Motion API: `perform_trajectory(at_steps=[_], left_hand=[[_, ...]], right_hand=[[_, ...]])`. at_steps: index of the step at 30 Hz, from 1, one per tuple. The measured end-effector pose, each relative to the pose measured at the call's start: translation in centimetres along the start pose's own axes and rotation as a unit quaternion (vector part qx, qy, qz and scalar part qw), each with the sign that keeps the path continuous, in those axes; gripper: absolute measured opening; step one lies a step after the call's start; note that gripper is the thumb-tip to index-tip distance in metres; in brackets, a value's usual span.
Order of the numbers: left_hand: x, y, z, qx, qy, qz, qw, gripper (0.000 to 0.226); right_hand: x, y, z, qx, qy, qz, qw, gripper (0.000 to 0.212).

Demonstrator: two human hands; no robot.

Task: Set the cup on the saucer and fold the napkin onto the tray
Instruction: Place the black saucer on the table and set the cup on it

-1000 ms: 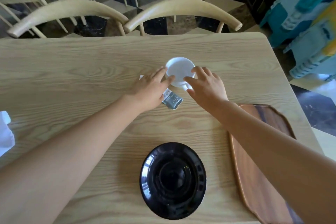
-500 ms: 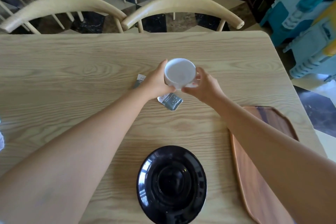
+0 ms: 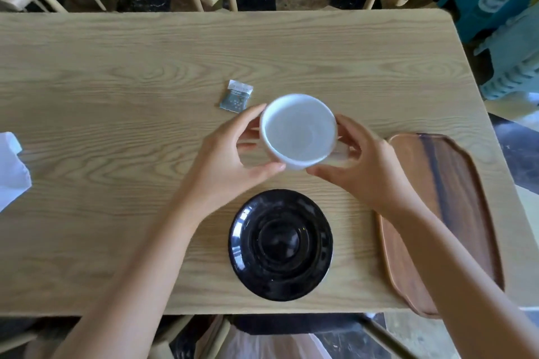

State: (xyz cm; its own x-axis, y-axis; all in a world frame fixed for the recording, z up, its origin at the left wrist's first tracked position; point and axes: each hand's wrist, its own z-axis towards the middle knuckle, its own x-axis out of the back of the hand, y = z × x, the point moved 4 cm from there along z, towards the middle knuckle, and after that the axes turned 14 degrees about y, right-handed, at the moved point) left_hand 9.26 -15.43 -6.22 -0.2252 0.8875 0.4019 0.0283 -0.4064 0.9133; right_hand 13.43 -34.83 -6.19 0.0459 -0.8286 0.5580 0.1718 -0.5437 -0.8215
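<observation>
White cup [image 3: 297,130] x1, both grips curled round it: left hand [image 3: 230,162], right hand [image 3: 361,166] | saucer [image 3: 280,245] x1 | tray [image 3: 443,213] x1

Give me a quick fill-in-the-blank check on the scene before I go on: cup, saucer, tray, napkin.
1. The white cup is held by ____ hands, the left hand and the right hand.
2. The black saucer has ____ on it.
3. The wooden tray lies to the ____ of the saucer.
4. The white napkin lies at the table's ____ edge.

Missing words: both; nothing; right; left
</observation>
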Motion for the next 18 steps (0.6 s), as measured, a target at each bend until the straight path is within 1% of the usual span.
perform_trajectory(at_steps=[5, 9, 13, 18], left_hand=[[0.0, -2.2, -7.1, 0.039, 0.038, 0.012, 0.998, 0.076], [-0.5, -3.1, -10.8, 0.054, 0.036, 0.026, 0.998, 0.076], [-0.8, -3.8, -12.7, 0.076, 0.034, 0.041, 0.996, 0.076], [-0.8, -4.3, -13.7, 0.098, 0.041, 0.063, 0.992, 0.078]], right_hand=[[-0.8, 0.9, -5.3, 0.031, -0.054, -0.014, 0.998, 0.078], [-1.4, 1.9, -8.4, 0.036, -0.086, -0.026, 0.995, 0.079], [-1.9, 2.5, -9.8, 0.018, -0.119, -0.031, 0.992, 0.078], [-2.4, 2.8, -10.1, 0.028, -0.135, -0.05, 0.989, 0.079]])
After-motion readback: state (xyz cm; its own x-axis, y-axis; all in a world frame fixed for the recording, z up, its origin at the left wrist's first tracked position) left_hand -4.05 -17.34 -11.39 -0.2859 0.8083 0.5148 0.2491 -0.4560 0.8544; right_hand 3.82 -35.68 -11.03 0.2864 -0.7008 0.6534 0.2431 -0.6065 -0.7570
